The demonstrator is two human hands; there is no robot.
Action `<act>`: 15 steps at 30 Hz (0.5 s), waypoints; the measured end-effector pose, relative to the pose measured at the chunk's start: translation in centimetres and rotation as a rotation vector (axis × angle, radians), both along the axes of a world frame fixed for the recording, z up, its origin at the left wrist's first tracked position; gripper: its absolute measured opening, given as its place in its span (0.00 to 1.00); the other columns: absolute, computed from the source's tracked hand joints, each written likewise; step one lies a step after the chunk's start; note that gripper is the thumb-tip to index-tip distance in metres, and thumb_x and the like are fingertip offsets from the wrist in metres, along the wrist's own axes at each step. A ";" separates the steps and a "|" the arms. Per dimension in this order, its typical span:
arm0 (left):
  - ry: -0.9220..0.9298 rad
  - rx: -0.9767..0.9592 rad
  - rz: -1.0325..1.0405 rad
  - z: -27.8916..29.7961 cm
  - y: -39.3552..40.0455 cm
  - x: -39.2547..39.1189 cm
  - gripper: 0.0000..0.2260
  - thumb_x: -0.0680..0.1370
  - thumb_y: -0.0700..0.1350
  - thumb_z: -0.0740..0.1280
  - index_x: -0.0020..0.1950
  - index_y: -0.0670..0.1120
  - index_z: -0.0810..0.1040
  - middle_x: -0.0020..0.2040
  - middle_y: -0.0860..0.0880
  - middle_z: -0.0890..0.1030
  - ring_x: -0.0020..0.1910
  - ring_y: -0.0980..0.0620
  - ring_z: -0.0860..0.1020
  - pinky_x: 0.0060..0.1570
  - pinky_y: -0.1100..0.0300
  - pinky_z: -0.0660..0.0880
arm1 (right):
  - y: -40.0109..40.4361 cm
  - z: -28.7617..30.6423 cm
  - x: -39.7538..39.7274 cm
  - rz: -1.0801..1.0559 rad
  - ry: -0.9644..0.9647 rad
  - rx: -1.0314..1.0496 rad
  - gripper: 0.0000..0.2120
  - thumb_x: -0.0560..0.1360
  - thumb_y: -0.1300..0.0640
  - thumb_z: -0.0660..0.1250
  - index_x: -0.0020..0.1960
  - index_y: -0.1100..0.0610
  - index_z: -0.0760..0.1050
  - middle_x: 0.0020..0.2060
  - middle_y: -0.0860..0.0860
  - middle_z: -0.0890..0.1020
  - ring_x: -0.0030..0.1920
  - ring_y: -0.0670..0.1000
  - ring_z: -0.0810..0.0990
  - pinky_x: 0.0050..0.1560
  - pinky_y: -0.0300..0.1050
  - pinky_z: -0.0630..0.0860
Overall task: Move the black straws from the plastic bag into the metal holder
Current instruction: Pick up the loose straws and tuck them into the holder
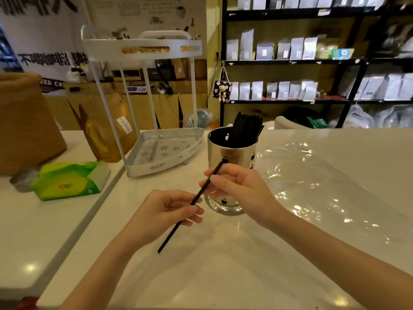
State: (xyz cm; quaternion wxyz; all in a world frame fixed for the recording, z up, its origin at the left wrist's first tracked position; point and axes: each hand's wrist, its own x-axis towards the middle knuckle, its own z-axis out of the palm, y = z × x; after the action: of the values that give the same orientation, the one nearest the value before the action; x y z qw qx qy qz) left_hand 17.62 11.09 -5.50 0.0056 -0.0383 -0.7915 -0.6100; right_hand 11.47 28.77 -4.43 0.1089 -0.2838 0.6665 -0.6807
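One black straw slants from lower left to upper right in front of the metal holder. My left hand pinches its middle, and my right hand pinches it near the upper end. The shiny holder stands on the white table just behind my right hand, with a bunch of black straws upright inside it. A clear plastic bag lies flat and crumpled on the table to the right of the holder; I see no straws in it.
A white two-tier corner rack stands left of the holder. A green tissue pack, brown paper bags and a yellow pouch sit further left. Black shelves of pouches fill the back right.
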 end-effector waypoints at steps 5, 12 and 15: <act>0.129 0.103 -0.054 3.2 1.8 -1.2 0.08 0.68 0.40 0.67 0.45 0.46 0.81 0.37 0.46 0.86 0.37 0.49 0.84 0.35 0.63 0.79 | 0.7 4.1 -0.7 -0.080 0.224 -0.070 0.10 0.75 0.65 0.63 0.54 0.57 0.75 0.38 0.49 0.86 0.43 0.49 0.85 0.44 0.41 0.81; 0.279 0.164 -0.111 7.9 4.5 -4.9 0.12 0.67 0.42 0.65 0.49 0.45 0.80 0.36 0.46 0.85 0.31 0.51 0.83 0.30 0.61 0.79 | 2.7 11.1 -4.1 -0.236 0.455 -0.197 0.15 0.74 0.65 0.64 0.60 0.56 0.70 0.37 0.48 0.86 0.40 0.50 0.85 0.40 0.39 0.81; 0.351 0.125 -0.114 9.4 5.3 -6.8 0.12 0.67 0.43 0.65 0.50 0.48 0.79 0.37 0.48 0.86 0.32 0.51 0.83 0.31 0.62 0.80 | 4.2 14.3 -6.0 -0.331 0.511 -0.284 0.14 0.75 0.65 0.64 0.60 0.57 0.70 0.36 0.48 0.85 0.39 0.50 0.85 0.39 0.40 0.81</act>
State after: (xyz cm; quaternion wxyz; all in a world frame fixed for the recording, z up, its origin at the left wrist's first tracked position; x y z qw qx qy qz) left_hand 10.86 16.38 3.91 0.1112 -0.1884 -0.7355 -0.6413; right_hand 5.50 33.01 9.88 -0.2144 -0.3456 0.6076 -0.6822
